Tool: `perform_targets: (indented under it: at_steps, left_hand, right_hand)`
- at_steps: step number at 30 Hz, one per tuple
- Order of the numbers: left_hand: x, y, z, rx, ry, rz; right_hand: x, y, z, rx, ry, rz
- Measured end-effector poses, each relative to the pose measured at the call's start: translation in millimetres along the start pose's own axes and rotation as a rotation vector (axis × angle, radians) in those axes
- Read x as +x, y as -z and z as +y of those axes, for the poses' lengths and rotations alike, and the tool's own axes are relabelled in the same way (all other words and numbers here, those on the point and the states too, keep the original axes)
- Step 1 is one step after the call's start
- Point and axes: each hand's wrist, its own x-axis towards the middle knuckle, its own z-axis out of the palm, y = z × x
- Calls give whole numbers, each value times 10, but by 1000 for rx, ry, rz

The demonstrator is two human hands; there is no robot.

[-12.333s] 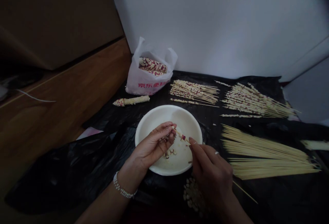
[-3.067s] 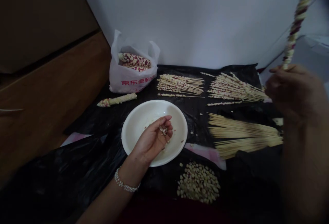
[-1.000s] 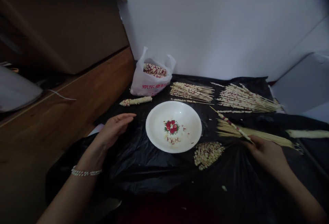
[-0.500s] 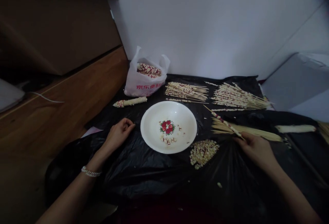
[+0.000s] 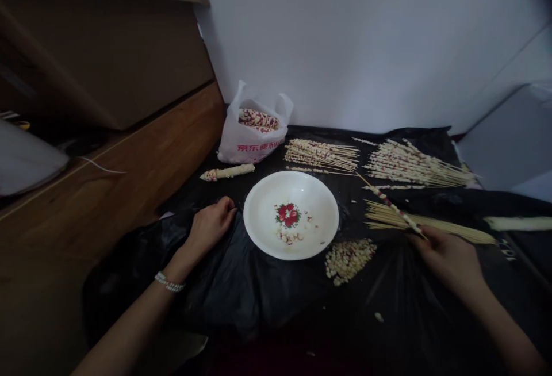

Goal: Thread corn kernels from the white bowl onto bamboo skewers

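Note:
My right hand (image 5: 448, 255) is closed on the lower end of a skewer (image 5: 390, 202) threaded with white and dark-red corn kernels. Its bare tip points up and left. Folds of the black plastic sheet (image 5: 276, 295) converge at this hand's fingertips. At the left, my left hand (image 5: 211, 223) has its fingers closed at a raised fold of the same sheet. Between my hands stands a white bowl (image 5: 263, 229) with a strawberry print and some kernels inside. A pile of loose kernels (image 5: 349, 260) lies to its right. Beneath the held skewer is a bundle of bare skewers (image 5: 457, 229).
Two groups of kernel skewers, a smaller one (image 5: 319, 153) and a larger one (image 5: 409, 163), lie at the back. A white plastic bag (image 5: 250, 149) holds corn cobs. One mostly stripped cob (image 5: 230, 172) lies before it, another (image 5: 517, 223) far right. Cardboard (image 5: 107, 48) stands left.
The whole view has shifted slightly. Beside my left hand the black sheet has bunched up and covers most of the pale pink scrap. My right hand still holds the skewer.

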Motion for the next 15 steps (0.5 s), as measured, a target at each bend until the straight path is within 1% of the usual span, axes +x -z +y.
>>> perform_targets:
  at_steps: [3,7,11,13,14,15]
  left_hand:
    - [74,67,65,129,7,59]
    - [219,116,68,192,62,105]
    - [358,110,44,243,85,128]
    - [421,83,42,231,96,120]
    - [452,63,43,193,108,119]
    - [480,39,45,107,132,129]
  right_hand:
    - [-23,9,-28,7,16,48]
    - [-36,11,-74,16,35,86]
    - [-13,16,-111,17,44,116]
    - [13,7,-128,14,40,132]
    - [29,-3,-136,12,34,137]
    - [47,-16,-142,11,27,140]
